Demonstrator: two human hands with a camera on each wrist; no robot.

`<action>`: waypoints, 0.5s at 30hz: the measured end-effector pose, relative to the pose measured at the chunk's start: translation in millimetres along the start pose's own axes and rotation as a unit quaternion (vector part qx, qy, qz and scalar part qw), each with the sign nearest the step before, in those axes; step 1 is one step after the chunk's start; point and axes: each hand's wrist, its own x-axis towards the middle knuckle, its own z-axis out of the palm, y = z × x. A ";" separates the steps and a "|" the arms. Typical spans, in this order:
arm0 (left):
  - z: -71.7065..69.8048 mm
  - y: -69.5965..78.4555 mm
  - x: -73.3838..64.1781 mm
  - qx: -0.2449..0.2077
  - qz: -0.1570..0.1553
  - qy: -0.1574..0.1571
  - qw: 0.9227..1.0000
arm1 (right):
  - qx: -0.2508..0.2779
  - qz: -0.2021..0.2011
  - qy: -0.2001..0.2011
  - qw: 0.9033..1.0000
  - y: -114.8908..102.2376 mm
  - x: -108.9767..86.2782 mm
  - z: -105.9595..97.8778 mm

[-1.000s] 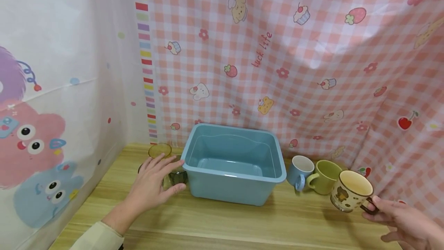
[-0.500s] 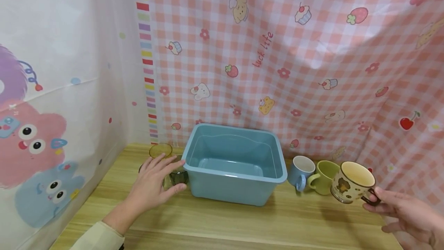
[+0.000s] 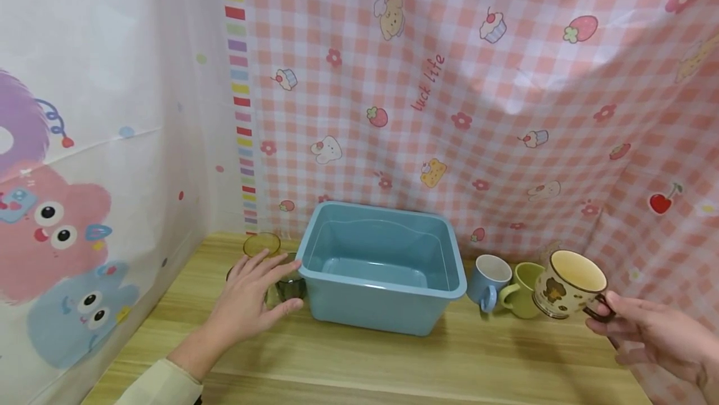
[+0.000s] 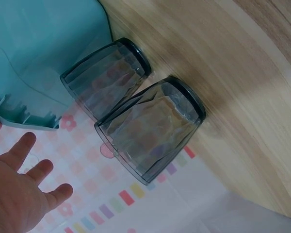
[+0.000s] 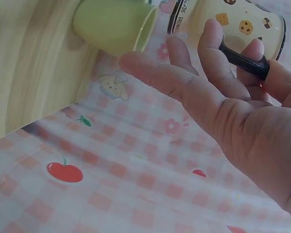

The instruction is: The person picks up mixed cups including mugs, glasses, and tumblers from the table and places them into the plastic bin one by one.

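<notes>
My right hand (image 3: 657,333) pinches the dark handle of a cream mug (image 3: 567,286) printed with a brown bear. The mug hangs tilted a little above the table, partly in front of a green mug (image 3: 521,302). A light blue mug (image 3: 487,283) stands to the left of the green one. My left hand (image 3: 238,302) has its fingers spread, the index fingertip at the left rim of a blue plastic bin (image 3: 373,308). Behind that hand are an amber glass (image 3: 261,244) and smoky glasses; the left wrist view shows two smoky tumblers (image 4: 153,128) side by side, apart from the fingers.
The bin stands at the back middle of the wooden table (image 3: 348,367), with nothing seen inside. A pink checked cloth (image 3: 359,80) hangs close behind everything. A white cartoon-printed cloth (image 3: 112,193) forms the left side.
My right hand has raised the cream mug slightly, and the mug now covers more of the green mug. The left hand keeps its place.
</notes>
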 end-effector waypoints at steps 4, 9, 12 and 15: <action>0.1 0.5 0.2 -0.001 -0.001 -0.002 1.000 | -0.005 -0.007 -0.011 1.000 -9.0 2.6 0.5; 0.7 0.0 0.2 0.000 -0.003 -0.003 1.000 | -0.010 -0.022 -0.023 0.999 -24.6 7.0 3.5; 0.9 -0.2 0.4 0.000 -0.002 -0.002 1.000 | 0.002 -0.051 -0.052 0.997 -33.3 10.5 3.5; 0.7 0.0 0.5 0.000 -0.001 -0.001 1.000 | 0.009 -0.063 -0.064 0.996 -42.3 14.9 4.3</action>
